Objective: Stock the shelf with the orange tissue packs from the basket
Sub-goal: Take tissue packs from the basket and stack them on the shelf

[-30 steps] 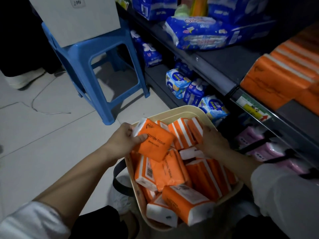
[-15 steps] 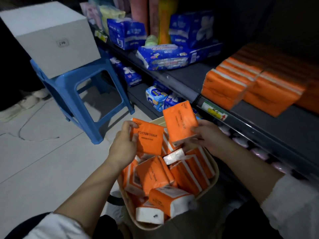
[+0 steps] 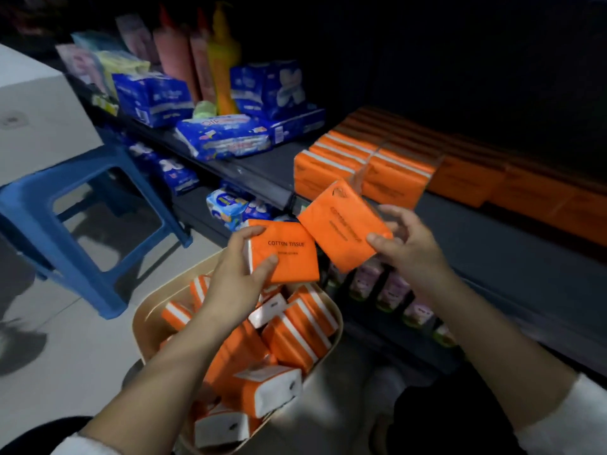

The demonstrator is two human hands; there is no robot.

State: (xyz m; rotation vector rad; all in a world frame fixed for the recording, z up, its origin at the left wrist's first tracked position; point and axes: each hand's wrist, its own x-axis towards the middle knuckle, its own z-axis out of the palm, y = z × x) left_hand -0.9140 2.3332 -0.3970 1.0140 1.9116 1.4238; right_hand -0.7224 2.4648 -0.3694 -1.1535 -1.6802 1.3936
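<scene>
Dim scene. The shelf (image 3: 492, 231) darkens to near black at its rear edge. The floor (image 3: 65, 349) is brightest, with soft shadow under the stool (image 3: 82, 198). Motion blur and wide-angle bending at frame edges.

Blue stool (image 3: 39, 198) on the left with a white box (image 3: 39, 116) sitting on top, pale tiled floor (image 3: 65, 356) under it. Right of the stool and further back there's a bunch of blue packs (image 3: 154, 100), one flat blue pack (image 3: 226, 136) lying out front, pink bottles (image 3: 174, 60) and a yellow bottle (image 3: 223, 67) standing behind them, plus some blurry pastel packs (image 3: 121, 65) at the far end. Lower down, just right of the stool, are blue-and-white packs (image 3: 226, 208), and well off to the right a row of lilac packs (image 3: 394, 287).
</scene>
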